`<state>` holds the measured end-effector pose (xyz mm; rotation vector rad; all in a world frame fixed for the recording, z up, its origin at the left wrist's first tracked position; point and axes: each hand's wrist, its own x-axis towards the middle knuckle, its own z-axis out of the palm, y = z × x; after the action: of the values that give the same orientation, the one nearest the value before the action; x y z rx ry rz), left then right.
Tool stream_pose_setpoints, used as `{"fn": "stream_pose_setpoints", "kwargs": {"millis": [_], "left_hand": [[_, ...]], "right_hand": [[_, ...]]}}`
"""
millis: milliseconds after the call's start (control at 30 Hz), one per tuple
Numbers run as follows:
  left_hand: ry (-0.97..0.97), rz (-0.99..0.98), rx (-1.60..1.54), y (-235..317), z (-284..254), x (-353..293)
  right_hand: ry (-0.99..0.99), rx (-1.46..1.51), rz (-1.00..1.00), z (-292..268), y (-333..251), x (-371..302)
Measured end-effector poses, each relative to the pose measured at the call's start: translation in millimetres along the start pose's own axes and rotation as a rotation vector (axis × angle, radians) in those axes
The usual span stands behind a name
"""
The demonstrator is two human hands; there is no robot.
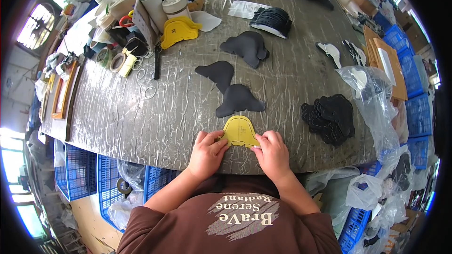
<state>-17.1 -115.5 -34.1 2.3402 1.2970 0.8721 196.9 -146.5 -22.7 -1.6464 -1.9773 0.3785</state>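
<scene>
Your left grip point(206, 154) is closed on the lower left corner of the yellow piece point(239, 129), thumb and fingers pinching its edge. Your right grip point(273, 153) is closed in the same way on the lower right corner, so you hold the piece between both hands, low over the near edge of the table point(174, 103), in front of your body. The piece is flat and thin, with a rounded top, flared lower corners and dark slits or lines running inside its outline.

Just beyond it lies a matte, smooth black piece point(239, 101) with a domed middle and two pointed ends. A second black shape point(217, 73) adjoins it, and a thicker dark pad point(247, 48) sits farther away. To your right is a loose pile of black cutouts point(329, 120) with wavy edges.

The tabletop is dark grey-brown, streaked with pale crinkled lines and glossy toward the left. Farther left stand yellow cutouts point(179, 30) and a white tub point(175, 5). A blue crate point(77, 171) sits below the table's left edge, and clear plastic point(369, 106) drapes its right side.
</scene>
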Motion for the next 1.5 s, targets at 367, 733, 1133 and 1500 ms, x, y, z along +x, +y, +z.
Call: {"fn": "stream_pose_setpoints", "kwargs": {"millis": [367,733,1133,1500], "left_hand": [[0.012,-0.003,-0.008,3,0,0],[0.017,-0.015,-0.036,0,0,0],[-0.048,0.000,0.029,1,1,-2],[-0.377,0.215,0.420,33,1,3]], "right_hand": [[0.018,0.014,-0.008,2,3,-1],[0.041,0.021,-0.002,3,3,0],[0.040,0.017,-0.003,3,3,0],[0.004,-0.007,-0.011,1,1,2]]}}
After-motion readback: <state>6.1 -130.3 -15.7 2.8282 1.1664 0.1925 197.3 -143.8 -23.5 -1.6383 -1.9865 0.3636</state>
